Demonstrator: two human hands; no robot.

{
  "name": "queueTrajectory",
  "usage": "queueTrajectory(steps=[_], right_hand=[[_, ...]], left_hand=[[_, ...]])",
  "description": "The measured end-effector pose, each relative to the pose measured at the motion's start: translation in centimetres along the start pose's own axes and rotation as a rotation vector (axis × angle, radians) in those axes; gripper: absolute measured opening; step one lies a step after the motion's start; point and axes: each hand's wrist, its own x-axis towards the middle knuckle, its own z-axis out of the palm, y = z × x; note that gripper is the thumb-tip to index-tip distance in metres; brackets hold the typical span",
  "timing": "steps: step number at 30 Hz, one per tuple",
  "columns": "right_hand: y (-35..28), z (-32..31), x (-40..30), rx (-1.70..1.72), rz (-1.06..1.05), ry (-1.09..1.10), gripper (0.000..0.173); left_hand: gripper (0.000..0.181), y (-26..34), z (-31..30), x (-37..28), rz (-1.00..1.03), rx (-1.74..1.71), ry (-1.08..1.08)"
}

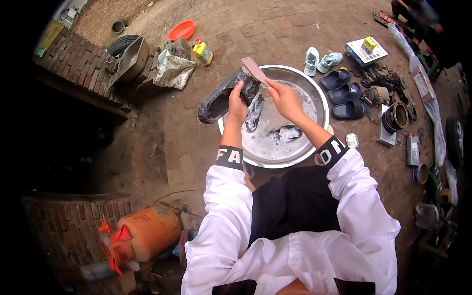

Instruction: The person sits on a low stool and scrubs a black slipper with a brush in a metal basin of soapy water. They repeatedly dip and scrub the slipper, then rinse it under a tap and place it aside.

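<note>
My left hand [238, 103] grips a dark slipper [217, 99] streaked with suds, held tilted over the left rim of a wide metal basin [323, 110]. In my right hand [285, 99] is a pinkish scrub brush [254, 70], its pale bristles against the toe end of the slipper. Soapy water [265, 145] covers the basin's bottom. Another dark piece of footwear [254, 114] lies partly under foam below my hands. Nearer to me, a second dark shape [293, 132] shows through the suds; its form is mostly hidden.
To the right stand dark slippers [344, 92], pale sneakers [312, 61] and a box [367, 51]. At upper left are a yellow bottle [202, 53], a red-orange basin [181, 30] and a sack [175, 70]. An orange gas cylinder [151, 232] lies lower left. A person [416, 18] is at upper right.
</note>
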Motion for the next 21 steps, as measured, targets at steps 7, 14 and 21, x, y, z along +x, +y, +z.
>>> queueTrajectory(steps=[7, 14, 21], right_hand=[[0.0, -2.5, 0.9, -0.018, 0.041, -0.095, 0.031], [-2.2, -0.9, -1.9, -0.057, -0.056, -0.211, 0.032], [-0.4, -0.9, 0.2, -0.035, 0.023, 0.018, 0.03]], left_hand=[[0.029, -0.2, 0.5, -1.1, 0.08, 0.507, 0.035], [0.018, -0.6, 0.4, -1.0, 0.079, 0.651, 0.115], [0.024, -1.8, 0.4, -0.8, 0.105, 0.648, 0.104]])
